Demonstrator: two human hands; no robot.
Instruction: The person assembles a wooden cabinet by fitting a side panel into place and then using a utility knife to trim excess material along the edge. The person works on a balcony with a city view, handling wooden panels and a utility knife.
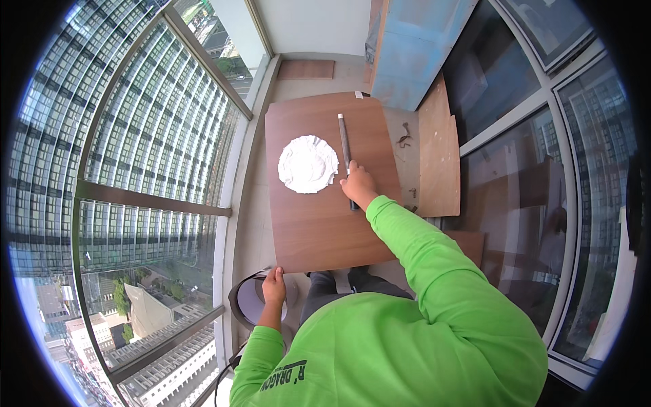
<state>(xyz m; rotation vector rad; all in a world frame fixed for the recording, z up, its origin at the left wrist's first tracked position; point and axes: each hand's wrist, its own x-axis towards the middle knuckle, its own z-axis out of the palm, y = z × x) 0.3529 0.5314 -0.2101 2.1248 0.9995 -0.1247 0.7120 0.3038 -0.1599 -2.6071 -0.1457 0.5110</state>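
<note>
A brown wooden board (319,224) lies flat in front of me. My right hand (358,184) reaches out over it and grips a long dark straight tool (344,139) that lies lengthwise on the board. Left of the tool sits a round white mound of paste (308,163). My left hand (274,285) holds the near left corner of the board, fingers curled over its edge. Both arms wear bright green sleeves.
A tall glass window wall (156,149) runs along the left. More wooden panels (437,156) lean on the right, by a blue board (410,54). A round dark stool (247,298) stands under the board's near corner. Small hardware bits (405,139) lie on the floor.
</note>
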